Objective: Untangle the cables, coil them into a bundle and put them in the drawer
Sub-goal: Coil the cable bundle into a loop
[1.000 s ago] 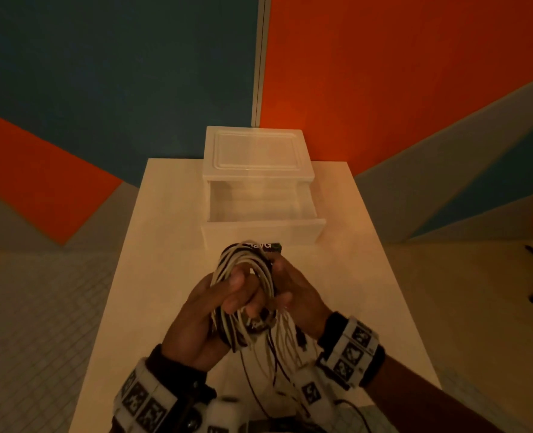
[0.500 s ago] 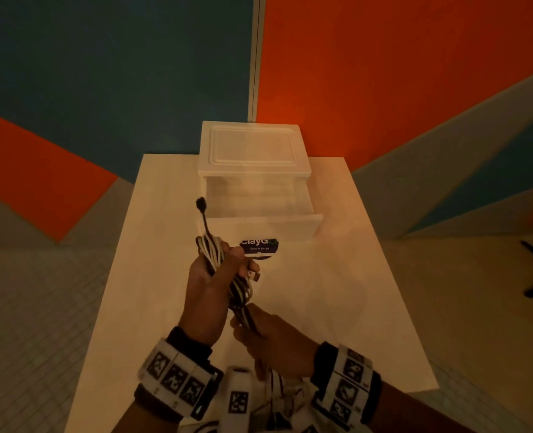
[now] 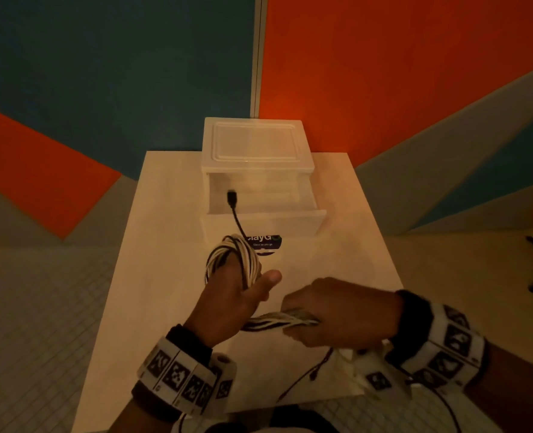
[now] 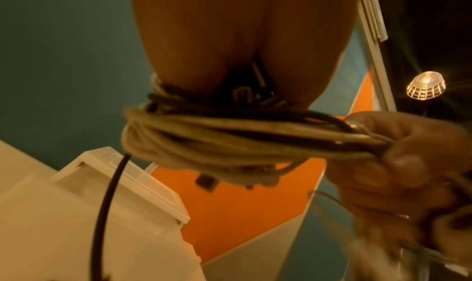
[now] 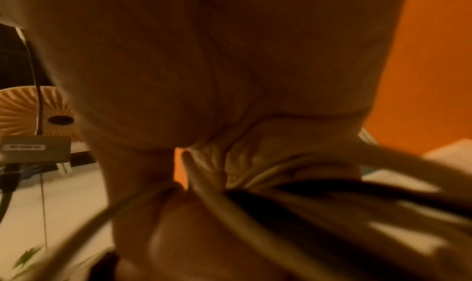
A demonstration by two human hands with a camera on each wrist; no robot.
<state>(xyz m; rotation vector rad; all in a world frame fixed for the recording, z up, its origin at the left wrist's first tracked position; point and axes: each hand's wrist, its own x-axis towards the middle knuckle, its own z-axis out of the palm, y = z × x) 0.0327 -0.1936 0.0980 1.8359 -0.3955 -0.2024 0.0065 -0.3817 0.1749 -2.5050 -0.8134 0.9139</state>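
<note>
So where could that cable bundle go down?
The open drawer looks bare. The table is bare right of the dark label, and along its left edge. It is crowded where both hands hold the cable bundle.

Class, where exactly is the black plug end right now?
In the head view, the black plug end sticks up from the cable bundle, in front of the open drawer.

The cables (image 3: 232, 260) are a mix of white and black strands, with one black lead (image 3: 235, 214) ending in a black plug. The drawer (image 3: 260, 198) unit is translucent white, and the surface (image 3: 337, 260) is pale cream under warm light. A dark blue label (image 3: 266, 243) carries white lettering. Both wrists wear white bands (image 3: 177, 378) printed with black square markers. The wall (image 3: 384, 73) shows orange, teal and grey angular blocks.
</note>
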